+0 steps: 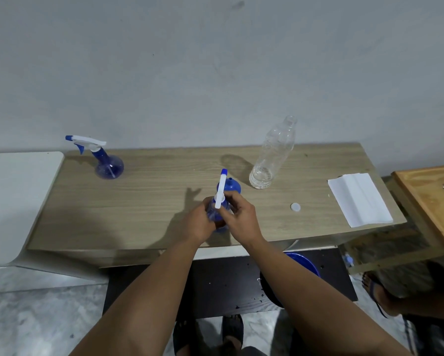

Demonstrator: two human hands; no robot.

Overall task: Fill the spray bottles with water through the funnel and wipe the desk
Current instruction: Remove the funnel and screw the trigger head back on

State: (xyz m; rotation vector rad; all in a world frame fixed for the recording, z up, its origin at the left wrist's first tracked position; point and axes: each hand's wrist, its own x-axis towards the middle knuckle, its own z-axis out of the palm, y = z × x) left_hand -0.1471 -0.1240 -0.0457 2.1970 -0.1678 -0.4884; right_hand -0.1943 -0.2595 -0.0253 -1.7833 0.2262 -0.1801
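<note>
both hands meet over the near middle of the desk (pixel 144 201). the left hand (pixel 199 222) is wrapped around the body of a blue spray bottle (pixel 217 214), which stands upright on the desk. the right hand (pixel 239 214) is closed on the bottle's neck just under the white sprayer head (pixel 221 191), fingers curled round it. the sprayer's blue nozzle points away from the person.

just behind the held bottle a blue funnel (pixel 232 186) sits on the desk, partly hidden by the sprayer. a clear plastic bottle (pixel 273 155), uncapped and looking empty, stands behind and to the right. its white cap (pixel 295 207) lies on the desk to the right of the hands, apart from them. a folded white cloth (pixel 358 199) lies at the right end of the desk.

a second spray bottle (pixel 104 160), blue with its sprayer fitted, stands at the far left corner, well apart from the hands.

below the desk edge a blue basin (pixel 305 264) shows, partly hidden by the right forearm.
</note>
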